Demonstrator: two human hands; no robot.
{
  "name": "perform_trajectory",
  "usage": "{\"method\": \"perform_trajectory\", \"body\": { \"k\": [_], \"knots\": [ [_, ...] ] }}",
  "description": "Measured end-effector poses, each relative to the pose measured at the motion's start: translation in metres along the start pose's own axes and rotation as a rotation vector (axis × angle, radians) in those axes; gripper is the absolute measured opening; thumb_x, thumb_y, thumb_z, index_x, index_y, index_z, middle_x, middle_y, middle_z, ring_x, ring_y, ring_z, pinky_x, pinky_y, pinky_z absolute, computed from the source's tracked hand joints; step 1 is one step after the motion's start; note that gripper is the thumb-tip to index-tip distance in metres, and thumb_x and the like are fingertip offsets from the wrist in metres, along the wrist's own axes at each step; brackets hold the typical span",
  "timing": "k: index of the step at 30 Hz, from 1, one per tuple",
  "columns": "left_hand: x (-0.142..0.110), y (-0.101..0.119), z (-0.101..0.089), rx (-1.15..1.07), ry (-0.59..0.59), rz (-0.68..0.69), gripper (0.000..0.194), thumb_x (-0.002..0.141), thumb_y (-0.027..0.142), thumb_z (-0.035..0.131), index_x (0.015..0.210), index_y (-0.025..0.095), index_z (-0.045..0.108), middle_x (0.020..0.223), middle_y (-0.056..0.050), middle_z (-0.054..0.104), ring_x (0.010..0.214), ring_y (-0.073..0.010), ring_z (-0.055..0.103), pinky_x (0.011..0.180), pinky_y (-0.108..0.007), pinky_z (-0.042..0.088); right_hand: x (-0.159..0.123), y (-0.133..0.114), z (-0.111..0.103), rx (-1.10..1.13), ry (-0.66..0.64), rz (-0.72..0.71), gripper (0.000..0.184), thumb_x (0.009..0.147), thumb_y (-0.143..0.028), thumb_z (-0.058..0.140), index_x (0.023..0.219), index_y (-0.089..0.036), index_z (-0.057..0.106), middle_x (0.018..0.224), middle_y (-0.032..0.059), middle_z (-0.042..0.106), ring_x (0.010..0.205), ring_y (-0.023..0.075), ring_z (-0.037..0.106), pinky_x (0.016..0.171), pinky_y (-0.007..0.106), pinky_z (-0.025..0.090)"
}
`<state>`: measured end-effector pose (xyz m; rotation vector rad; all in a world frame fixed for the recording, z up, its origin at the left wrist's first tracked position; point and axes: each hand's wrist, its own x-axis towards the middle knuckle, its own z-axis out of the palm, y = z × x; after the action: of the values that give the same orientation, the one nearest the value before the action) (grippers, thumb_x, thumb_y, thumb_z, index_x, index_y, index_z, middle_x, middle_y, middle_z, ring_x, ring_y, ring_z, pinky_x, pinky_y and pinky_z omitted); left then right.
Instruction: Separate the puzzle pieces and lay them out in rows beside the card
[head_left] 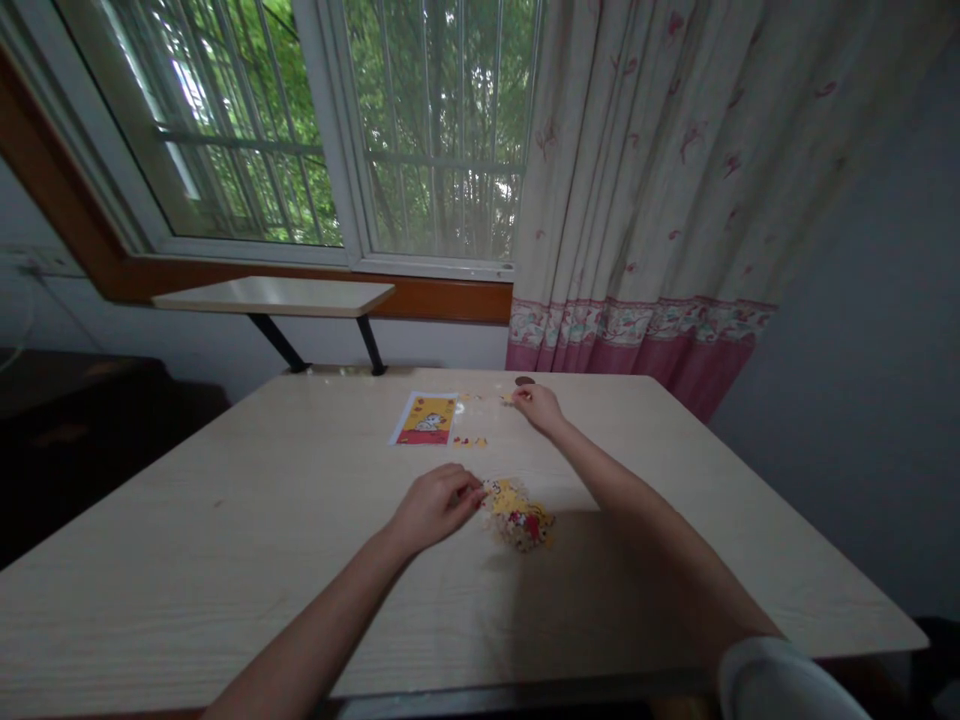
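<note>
A loose heap of small jigsaw puzzle pieces [523, 518], yellow, red and beige, lies on the table in front of me. My left hand [437, 507] is at the heap's left edge, fingers curled and tips pinched together; what is between them is too small to make out. Farther off, my right hand [538, 408] pinches a small puzzle piece low over the table, beside a few yellow pieces [470, 397] in a sparse row. A short row of red and yellow pieces [470, 441] lies nearer, beside a picture card [426, 421] showing a white animal on yellow and red.
A dark round object [524, 381] lies just beyond my right hand. The pale wooden table [300, 560] carries a raised shelf [277, 295] on black brackets at the back left. A curtain [637, 200] hangs behind the far right edge, beside a barred window.
</note>
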<state>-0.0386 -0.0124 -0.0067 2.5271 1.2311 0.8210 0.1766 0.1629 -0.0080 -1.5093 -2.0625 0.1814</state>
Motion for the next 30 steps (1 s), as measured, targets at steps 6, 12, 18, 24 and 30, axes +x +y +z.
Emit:
{"method": "perform_trajectory", "body": {
  "k": [6,12,18,24,30],
  "knots": [
    [-0.001,-0.001,0.001,0.011,0.001,-0.005,0.022,0.087,0.032,0.044,0.079,0.017,0.060,0.071,-0.002,0.056,0.067,-0.0132,0.051,0.063,-0.024,0.039,0.017,0.001,0.021,-0.059,-0.051,0.071,0.015,0.077,-0.027,0.055,0.081,-0.021,0.068,0.082,0.0034,0.068,0.081,0.0171,0.060,0.072,0.024,0.041],
    [0.000,0.001,-0.001,0.014,0.001,0.007,0.024,0.087,0.033,0.044,0.079,0.017,0.059,0.069,-0.002,0.056,0.067,-0.0134,0.051,0.062,-0.024,0.039,0.019,-0.001,0.031,-0.082,-0.070,0.087,0.019,0.079,-0.026,0.051,0.087,-0.021,0.067,0.088,0.0040,0.068,0.084,0.0163,0.061,0.072,0.023,0.042],
    [0.000,0.001,-0.001,0.018,0.003,0.011,0.022,0.086,0.032,0.045,0.079,0.017,0.059,0.070,-0.002,0.056,0.067,-0.0138,0.051,0.062,-0.024,0.040,0.028,-0.009,0.041,-0.087,-0.090,0.088,0.019,0.079,-0.028,0.053,0.089,-0.022,0.068,0.090,0.0037,0.068,0.084,0.0153,0.061,0.072,0.021,0.043],
    [-0.001,0.001,-0.002,0.019,-0.002,0.008,0.022,0.086,0.031,0.044,0.080,0.017,0.060,0.071,-0.003,0.057,0.068,-0.0138,0.052,0.062,-0.024,0.040,0.035,-0.013,0.045,-0.083,-0.087,0.086,0.020,0.080,-0.027,0.052,0.091,-0.023,0.067,0.092,0.0036,0.068,0.086,0.0162,0.060,0.074,0.023,0.043],
    [0.000,0.001,-0.001,0.011,-0.001,0.003,0.023,0.086,0.032,0.044,0.079,0.017,0.060,0.070,-0.002,0.057,0.068,-0.0136,0.051,0.062,-0.024,0.040,0.034,-0.013,0.045,-0.079,-0.094,0.083,0.020,0.082,-0.027,0.051,0.092,-0.023,0.067,0.093,0.0038,0.067,0.089,0.0157,0.060,0.076,0.023,0.042]
  ]
}}
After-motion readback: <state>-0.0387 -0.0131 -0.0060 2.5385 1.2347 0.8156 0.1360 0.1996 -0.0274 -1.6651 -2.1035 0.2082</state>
